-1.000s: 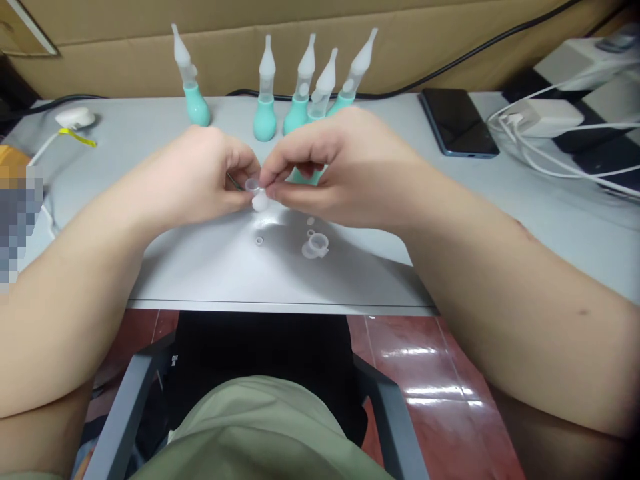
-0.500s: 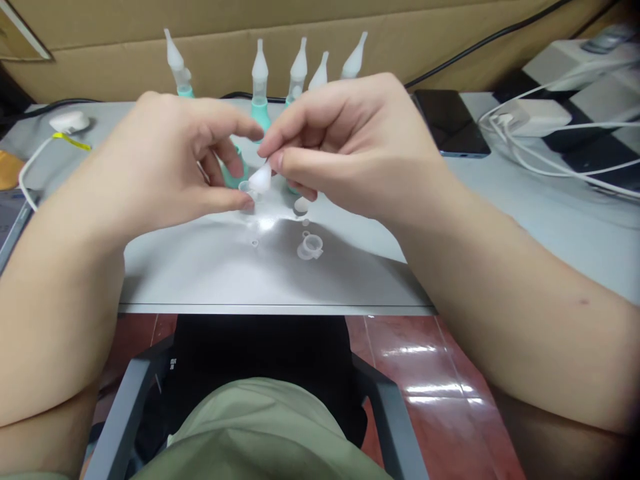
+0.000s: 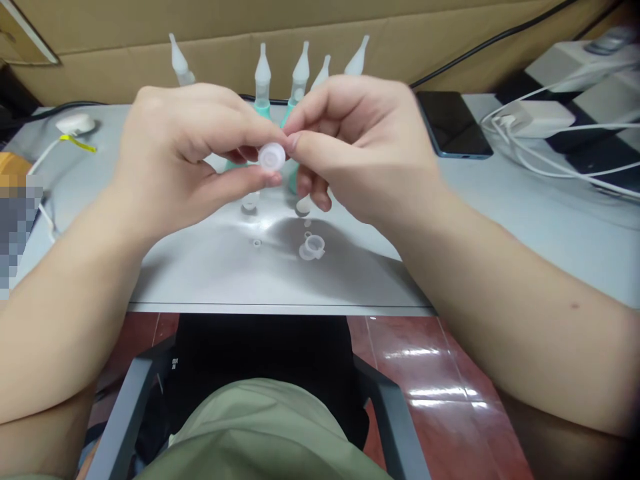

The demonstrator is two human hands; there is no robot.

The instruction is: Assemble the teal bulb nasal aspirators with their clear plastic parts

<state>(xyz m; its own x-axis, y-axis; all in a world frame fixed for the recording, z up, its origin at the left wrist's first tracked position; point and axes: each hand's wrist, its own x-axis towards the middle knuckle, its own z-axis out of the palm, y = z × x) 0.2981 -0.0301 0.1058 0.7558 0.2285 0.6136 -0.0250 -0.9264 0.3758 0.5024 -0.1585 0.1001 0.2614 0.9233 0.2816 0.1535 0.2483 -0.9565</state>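
Five aspirators (image 3: 263, 80) stand finished; both my hands' fingers (image 3: 235, 183) pinch one small cap (image 3: 271, 157), loose parts (image 3: 313, 247) wait on desk (image 3: 210, 273).

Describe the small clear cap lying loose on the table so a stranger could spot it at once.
Start at the grey table, near its front edge below the raised hands. The clear ringed cap lies there, larger than the tiny ring to its left.

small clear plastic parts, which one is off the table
The round clear cap, pinched between the left hand and right hand. The other small clear pieces, such as the ringed one and the tiny ring, lie on the table.
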